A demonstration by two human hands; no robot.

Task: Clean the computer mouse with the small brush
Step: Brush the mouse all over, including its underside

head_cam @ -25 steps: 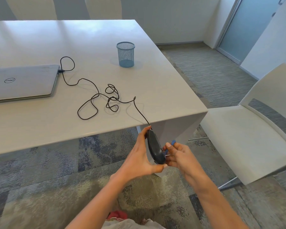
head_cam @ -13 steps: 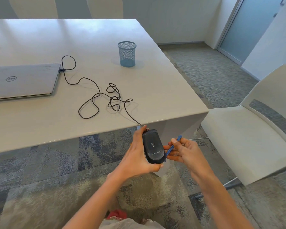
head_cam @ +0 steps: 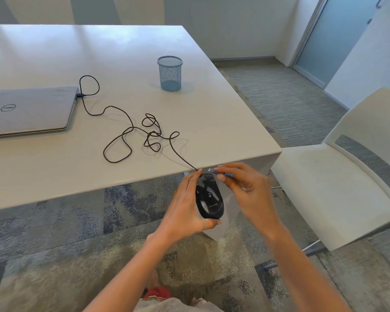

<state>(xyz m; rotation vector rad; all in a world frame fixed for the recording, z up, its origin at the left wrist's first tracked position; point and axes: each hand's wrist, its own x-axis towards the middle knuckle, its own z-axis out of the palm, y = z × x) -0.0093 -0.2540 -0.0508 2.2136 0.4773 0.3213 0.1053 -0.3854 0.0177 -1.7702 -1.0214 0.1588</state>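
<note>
A black wired computer mouse (head_cam: 208,197) is held just below the table's front edge, its underside facing me. My left hand (head_cam: 185,208) grips it from the left, thumb under its near end. My right hand (head_cam: 245,190) pinches a small blue brush (head_cam: 221,174) lying across the mouse's far end, its tip pointing left at the cable end. The mouse's black cable (head_cam: 133,129) runs up over the table edge in loose loops.
The cable plugs into a shut grey laptop (head_cam: 27,109) at the left of the white table (head_cam: 54,167). A blue mesh pen cup (head_cam: 169,73) stands further back. A white chair (head_cam: 338,176) is close on the right. Patterned carpet lies below.
The mouse was turned from edge-on until its underside faces me. My right hand rose from the mouse's right side to its far end, and the brush now lies nearly level.
</note>
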